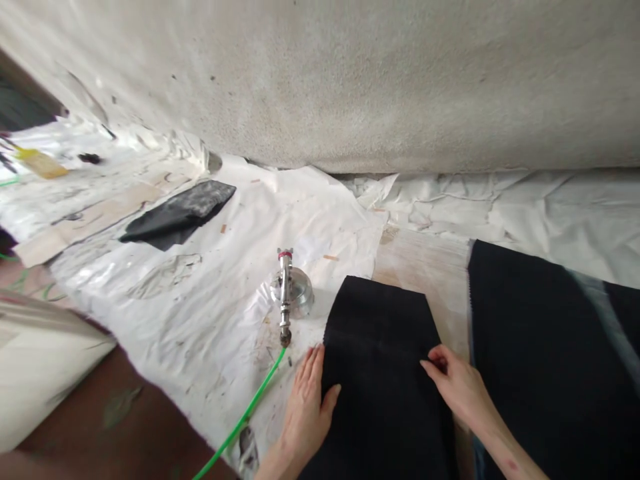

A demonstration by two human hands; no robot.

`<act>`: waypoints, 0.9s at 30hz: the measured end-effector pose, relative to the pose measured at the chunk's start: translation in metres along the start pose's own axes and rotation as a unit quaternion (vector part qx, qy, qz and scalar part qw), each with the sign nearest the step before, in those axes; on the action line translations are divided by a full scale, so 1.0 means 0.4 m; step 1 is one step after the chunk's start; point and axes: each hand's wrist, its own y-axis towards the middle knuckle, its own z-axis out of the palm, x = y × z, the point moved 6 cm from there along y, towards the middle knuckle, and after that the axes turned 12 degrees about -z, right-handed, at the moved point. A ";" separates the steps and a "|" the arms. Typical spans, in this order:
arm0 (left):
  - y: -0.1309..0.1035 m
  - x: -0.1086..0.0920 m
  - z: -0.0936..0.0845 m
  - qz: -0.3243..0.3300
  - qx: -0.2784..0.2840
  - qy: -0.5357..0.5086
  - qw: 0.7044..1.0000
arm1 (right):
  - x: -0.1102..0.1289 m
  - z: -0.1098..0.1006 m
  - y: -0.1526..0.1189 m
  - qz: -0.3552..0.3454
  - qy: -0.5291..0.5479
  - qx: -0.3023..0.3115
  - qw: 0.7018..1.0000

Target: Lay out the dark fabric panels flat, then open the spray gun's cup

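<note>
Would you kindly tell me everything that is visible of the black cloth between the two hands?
The black cloth is a plain, matte panel that looks like fabric. Its far edge is nearly straight, its sides spread lower down, and its upper left side looks finely jagged. It lies mostly flat, running out of the picture at the bottom. The left hand rests along its left edge, thumb on top; the right hand touches its right edge.

Left grip (309, 403): bare hand, back upward, fingers extended together, thumb spread.
Left wrist (279, 455): bare, at lower edge.
Right grip (456, 381): bare hand, fingers bent, thumb and forefinger tips close.
Right forearm (500, 437): bare, slanting from lower right, small mark.
</note>
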 end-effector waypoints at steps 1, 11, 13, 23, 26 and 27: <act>-0.001 0.000 0.001 -0.002 -0.001 0.003 1.000 | -0.006 0.002 -0.002 0.016 0.005 -0.001 1.000; -0.001 -0.008 0.004 -0.017 0.002 0.016 1.000 | -0.023 0.010 0.005 0.072 0.018 0.025 0.997; -0.001 -0.009 0.004 -0.019 0.004 0.015 1.000 | -0.019 0.006 0.004 0.080 0.020 0.029 0.996; -0.005 -0.010 0.009 -0.017 0.005 0.035 0.999 | -0.039 0.007 0.002 0.099 0.050 0.031 0.993; -0.006 -0.009 0.010 -0.012 0.005 0.045 0.999 | -0.054 0.013 0.006 0.085 0.053 0.017 0.995; -0.007 -0.009 0.009 -0.009 0.003 0.046 0.999 | -0.058 0.016 0.007 0.081 0.051 0.015 0.995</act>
